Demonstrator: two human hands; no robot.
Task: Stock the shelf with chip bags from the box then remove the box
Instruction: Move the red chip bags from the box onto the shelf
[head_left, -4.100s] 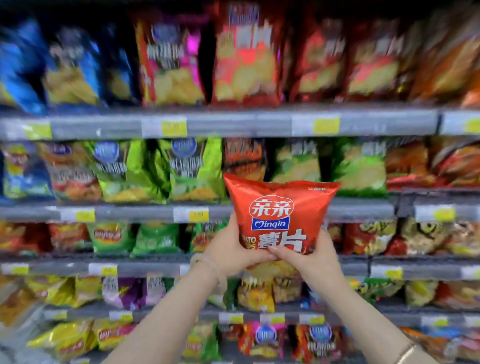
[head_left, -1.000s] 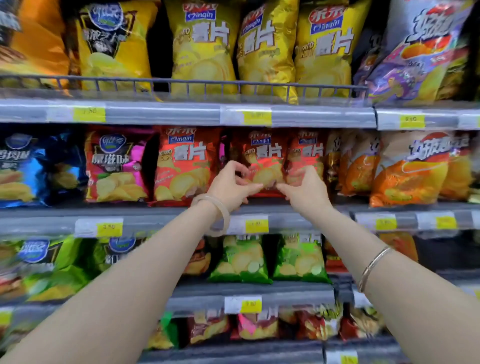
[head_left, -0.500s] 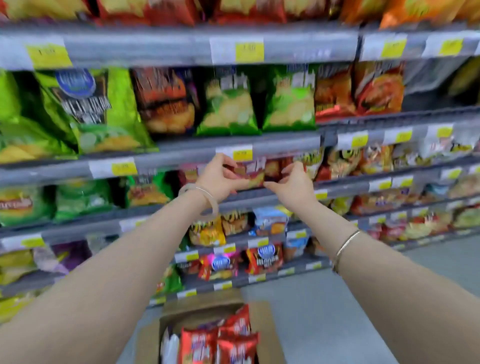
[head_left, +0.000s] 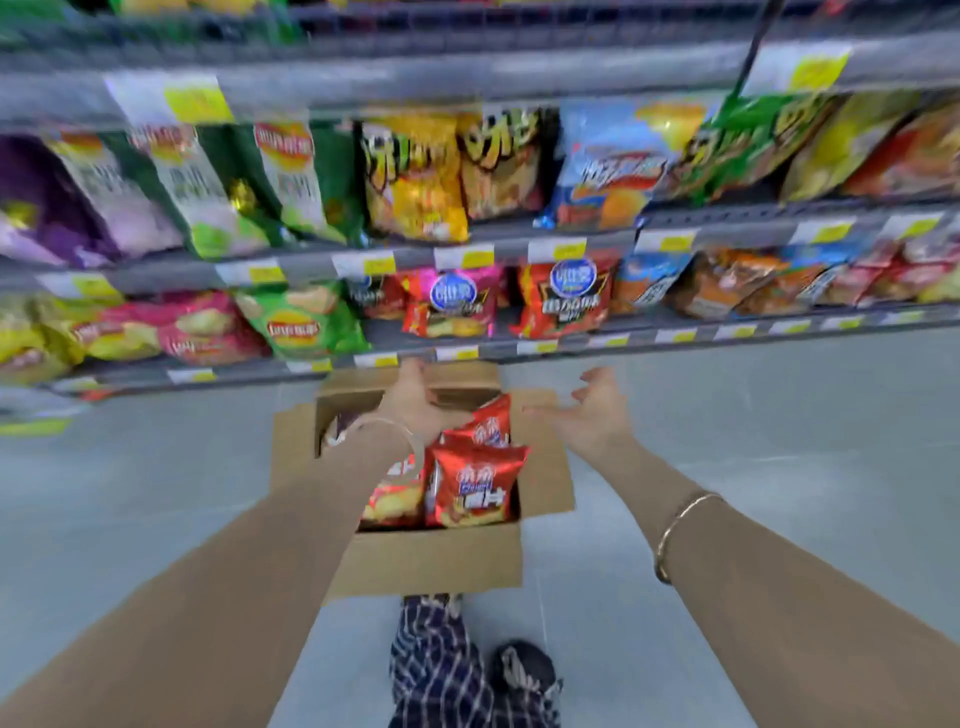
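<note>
Now both hands hung spread and empty: left hand (head_left: 415, 408) over the box (head_left: 431, 556), nearer the upright red chip bags (head_left: 475, 486) than right hand (head_left: 592, 415).

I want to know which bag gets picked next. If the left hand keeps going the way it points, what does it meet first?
Probably the upper red chip bag in the box: the open left hand hovers just beside it, though depth is unclear.
</note>
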